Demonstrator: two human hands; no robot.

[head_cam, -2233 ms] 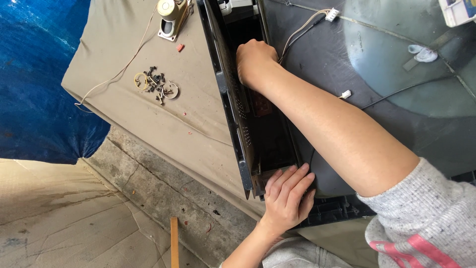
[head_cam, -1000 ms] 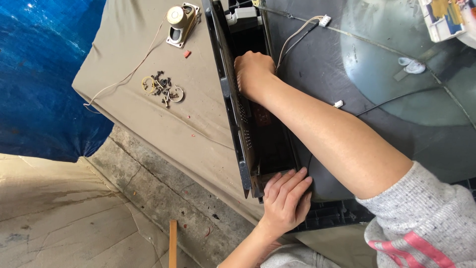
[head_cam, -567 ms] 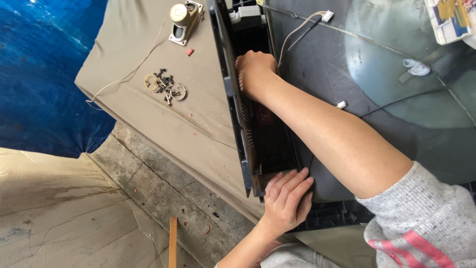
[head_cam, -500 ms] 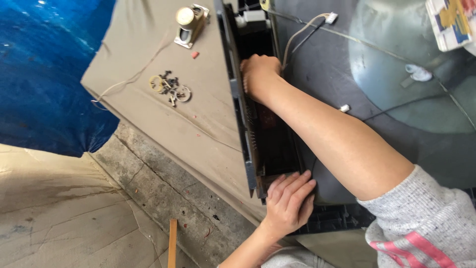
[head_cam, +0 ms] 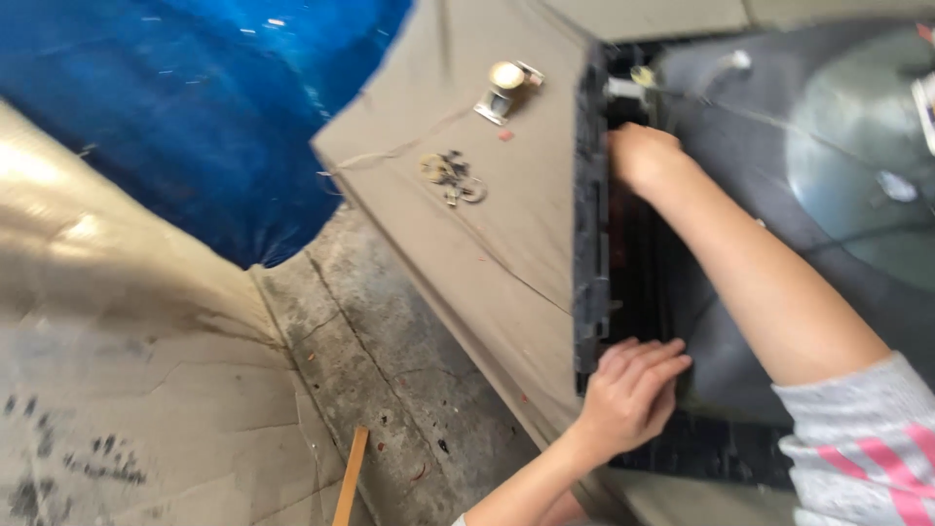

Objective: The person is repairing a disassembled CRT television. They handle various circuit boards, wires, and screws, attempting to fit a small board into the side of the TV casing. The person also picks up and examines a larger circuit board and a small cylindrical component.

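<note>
Black plastic frame stands on edge along dark grey casing, on tan cloth over bench. Left hand at near end of frame, fingers curled over its edge, grip grasping frame. Right hand at far end, pressed down in gap between frame and casing; grip state cannot tell, fingers hidden. Small metal motor and cluster of screws lie on cloth, well apart from hands. Blue tarp beyond bench, wooden stick on concrete floor. Picture blurred
</note>
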